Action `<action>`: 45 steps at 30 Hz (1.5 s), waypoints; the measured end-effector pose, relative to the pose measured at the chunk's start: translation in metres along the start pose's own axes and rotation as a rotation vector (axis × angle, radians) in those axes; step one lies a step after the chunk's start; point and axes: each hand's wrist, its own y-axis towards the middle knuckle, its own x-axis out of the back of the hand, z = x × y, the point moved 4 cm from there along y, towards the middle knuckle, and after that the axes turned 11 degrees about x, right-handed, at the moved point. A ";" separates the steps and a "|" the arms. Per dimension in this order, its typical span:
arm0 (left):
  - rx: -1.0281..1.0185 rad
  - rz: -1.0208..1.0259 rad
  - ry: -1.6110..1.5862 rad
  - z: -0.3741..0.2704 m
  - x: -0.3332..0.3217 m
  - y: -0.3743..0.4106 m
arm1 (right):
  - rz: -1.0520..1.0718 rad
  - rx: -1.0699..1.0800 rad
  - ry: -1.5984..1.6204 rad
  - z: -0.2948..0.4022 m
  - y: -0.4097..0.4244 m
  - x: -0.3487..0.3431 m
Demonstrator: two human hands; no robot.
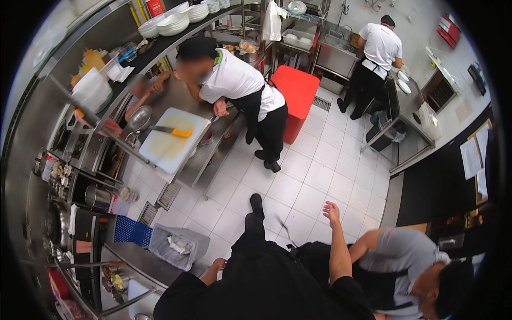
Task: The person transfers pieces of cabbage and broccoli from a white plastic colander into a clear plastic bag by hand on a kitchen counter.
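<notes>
My right hand (pixel 331 211) is held forward over the white tiled floor (pixel 304 172), fingers loosely apart and holding nothing. Low beside my left thigh is my left hand (pixel 219 265), partly curled; whether anything is in it cannot be made out. The nearest thing to it is a grey plastic bin (pixel 200 240) with crumpled white waste inside. Farther ahead, a white cutting board (pixel 160 148) lies on a stainless steel worktable (pixel 170 90). A knife with a yellow handle (pixel 182 133) rests across the board, close to a metal bowl (pixel 140 118).
One person (pixel 248 88) leans on the worktable; another (pixel 140 88) is behind it. A third person (pixel 380 52) stands near the sink (pixel 336 40). Close on my right, a person in grey (pixel 404 264) bends down. A red box (pixel 294 96) stands on the floor.
</notes>
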 end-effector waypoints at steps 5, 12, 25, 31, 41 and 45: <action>-0.166 0.155 0.141 -0.136 -0.003 0.137 | 0.422 -0.119 -0.289 -0.016 0.095 -0.027; -0.196 0.045 0.012 -0.438 0.175 0.248 | 0.168 -0.508 -0.095 -0.014 0.147 -0.068; -0.995 0.558 -0.359 -1.254 0.335 -0.029 | 0.216 -0.423 -0.094 0.057 0.489 -0.097; -0.692 0.539 -1.233 -1.371 0.430 0.071 | 0.295 -0.347 -0.017 0.150 0.666 -0.112; -0.526 0.221 -1.567 -1.388 0.463 0.092 | 0.371 0.282 -0.386 0.330 0.810 -0.154; -0.568 0.348 -1.608 -1.390 0.455 0.074 | 0.506 0.493 -0.349 0.459 0.838 -0.229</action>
